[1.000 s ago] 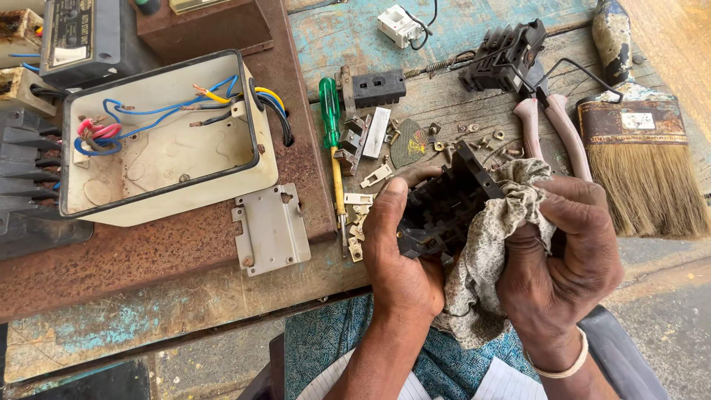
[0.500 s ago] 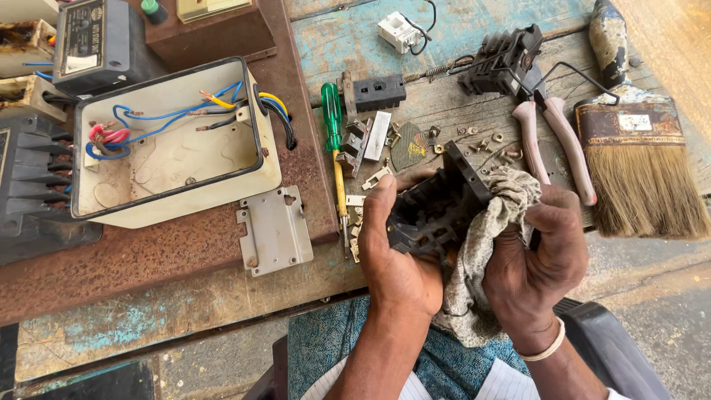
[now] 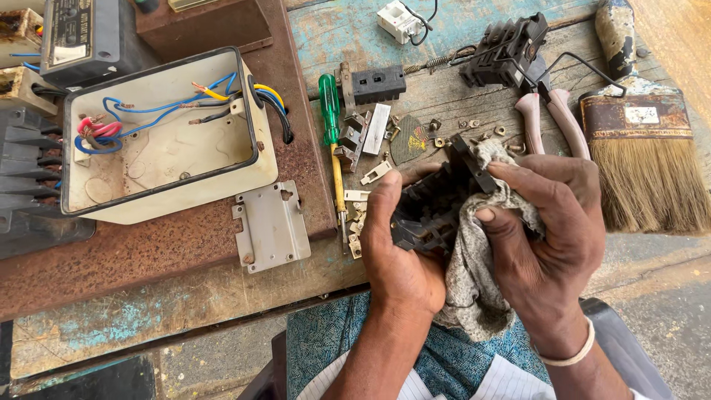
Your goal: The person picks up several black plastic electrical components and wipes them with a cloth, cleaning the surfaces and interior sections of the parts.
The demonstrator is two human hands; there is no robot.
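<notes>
Desk (image 3: 185, 296) carries an open cream enclosure (image 3: 167, 137) with loose wiring. Above the near edge, the left hand (image 3: 400, 248) grips a black switch block (image 3: 433, 207); the right hand (image 3: 548, 237) presses a grey rag (image 3: 474, 274) onto it. Wiping step appears underway; remaining faces likely need turning.

Black part (image 3: 433, 211) half hidden by cloth (image 3: 474, 274).
</notes>
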